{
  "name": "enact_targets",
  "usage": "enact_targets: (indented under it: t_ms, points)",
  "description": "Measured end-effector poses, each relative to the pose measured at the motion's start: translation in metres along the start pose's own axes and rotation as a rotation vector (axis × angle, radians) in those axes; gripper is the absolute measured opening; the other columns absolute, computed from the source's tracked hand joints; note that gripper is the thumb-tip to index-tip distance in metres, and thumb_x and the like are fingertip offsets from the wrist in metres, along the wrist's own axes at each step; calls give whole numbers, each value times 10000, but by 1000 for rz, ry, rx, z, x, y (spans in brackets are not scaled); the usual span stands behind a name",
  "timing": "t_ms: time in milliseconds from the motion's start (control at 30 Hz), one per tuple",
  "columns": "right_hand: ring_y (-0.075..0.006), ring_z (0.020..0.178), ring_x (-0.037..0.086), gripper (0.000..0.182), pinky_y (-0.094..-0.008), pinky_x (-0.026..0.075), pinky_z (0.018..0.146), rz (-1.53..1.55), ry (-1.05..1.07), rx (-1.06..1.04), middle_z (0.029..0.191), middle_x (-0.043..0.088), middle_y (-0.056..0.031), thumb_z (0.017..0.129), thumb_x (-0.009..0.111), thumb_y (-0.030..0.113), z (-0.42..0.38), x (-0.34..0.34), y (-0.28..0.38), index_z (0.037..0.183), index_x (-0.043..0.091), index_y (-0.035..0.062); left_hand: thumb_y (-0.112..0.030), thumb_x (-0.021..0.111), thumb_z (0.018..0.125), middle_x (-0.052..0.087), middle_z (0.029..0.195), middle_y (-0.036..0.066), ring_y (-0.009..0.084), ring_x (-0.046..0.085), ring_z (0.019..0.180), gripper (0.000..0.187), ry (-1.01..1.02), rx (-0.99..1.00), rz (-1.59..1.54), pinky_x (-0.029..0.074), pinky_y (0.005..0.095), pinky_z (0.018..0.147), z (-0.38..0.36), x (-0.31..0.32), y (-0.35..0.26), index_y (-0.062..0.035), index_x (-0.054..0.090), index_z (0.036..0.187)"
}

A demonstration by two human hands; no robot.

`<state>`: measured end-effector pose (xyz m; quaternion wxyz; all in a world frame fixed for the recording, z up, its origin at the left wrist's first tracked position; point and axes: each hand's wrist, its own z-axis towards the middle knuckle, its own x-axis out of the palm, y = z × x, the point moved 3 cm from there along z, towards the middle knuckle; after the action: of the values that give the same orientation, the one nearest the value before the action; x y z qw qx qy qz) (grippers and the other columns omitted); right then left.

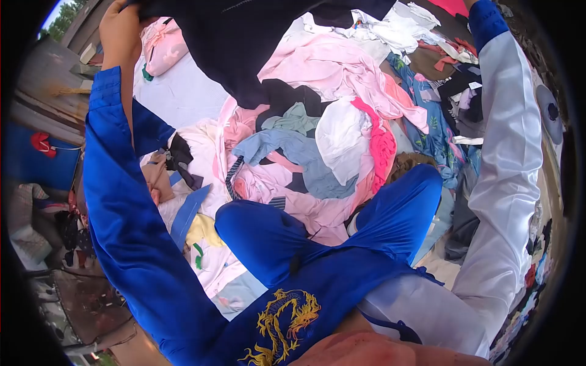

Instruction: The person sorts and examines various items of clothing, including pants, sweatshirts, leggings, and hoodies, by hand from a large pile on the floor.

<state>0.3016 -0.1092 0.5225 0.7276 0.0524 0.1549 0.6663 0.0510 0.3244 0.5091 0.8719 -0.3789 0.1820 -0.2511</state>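
My left hand (117, 29) is raised at the top left and grips an edge of a dark navy garment (238, 43). The garment hangs spread above a pile of clothes (317, 140). My left arm is in a blue satin sleeve (122, 201). My right arm, in a white sleeve with a blue cuff (486, 21), reaches up at the right. Only a sliver of my right hand (469, 3) shows at the top edge, and what it holds is hidden. My knees in blue trousers (268, 235) sit at the near edge of the pile.
The pile holds pink, white, light blue and floral garments spread over a pale sheet (183, 91). More clothes lie along the right edge (464, 91). A pink bag (163, 46) rests at the top left. Wooden boards, a blue surface and clutter lie at the left (43, 152).
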Motion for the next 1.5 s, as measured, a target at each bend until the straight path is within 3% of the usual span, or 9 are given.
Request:
enact_targets:
  t_ms: [100,200,233,267,300,433,700,900,1500]
  points:
    - [-78,724,563,201,-236,473,628,118,223,544,791,611,-29,784,519,-79,-92,5,-23,944,591,20,-37,550,877,678,904,124,176,684,698,217,87,-108,261,574,270,521,-71,-2,26,33,650,1056]
    - [-94,707,628,244,-242,491,527,-42,389,395,1138,695,-26,894,448,8,-200,-3,-42,1084,596,49,26,538,802,555,1333,254,312,711,856,235,224,-198,610,594,341,628,-174,12,35,8,658,1004]
    - [-59,766,607,222,-223,490,564,-30,432,339,1130,694,-26,895,437,-14,-231,-7,-36,1060,575,39,45,543,776,568,1306,258,353,674,938,243,308,-134,661,559,366,730,-209,12,45,10,651,992]
    - [-247,946,676,269,-324,500,852,-35,482,397,1036,700,-136,841,474,-15,-263,-13,-30,1072,610,14,63,547,750,580,1280,263,393,638,1019,254,389,-64,708,525,390,831,-243,13,55,12,644,980]
    - [-292,943,675,275,-334,503,840,-123,534,354,1023,691,-157,821,483,-16,-292,-19,-28,1057,621,19,81,552,723,592,1253,268,433,602,1101,267,466,10,748,490,414,932,-278,13,64,15,636,968]
    - [-366,957,634,238,-390,495,865,-141,709,561,981,657,-191,773,498,-27,-398,-26,-25,974,625,-10,33,589,736,634,870,210,405,627,825,181,749,-155,701,496,478,714,-398,20,119,11,601,915]
    - [-394,958,607,210,-437,481,873,-154,1425,732,980,619,-217,747,609,31,-551,7,-14,948,634,-24,-164,658,780,634,917,237,404,662,827,281,1463,-392,796,545,477,743,-555,60,185,21,583,978]
    - [-383,1055,593,411,-442,476,926,-72,1960,611,1089,596,-211,758,711,171,-569,18,11,1104,602,-22,-255,678,806,648,914,233,396,671,834,311,1763,-372,718,554,471,737,-572,63,193,12,629,959]
    - [-380,1004,625,414,-438,508,874,55,2054,679,1066,605,-206,769,725,215,-550,16,23,1078,612,-36,-300,669,810,670,836,228,393,678,805,336,1939,-396,531,547,459,721,-567,101,177,25,645,893]
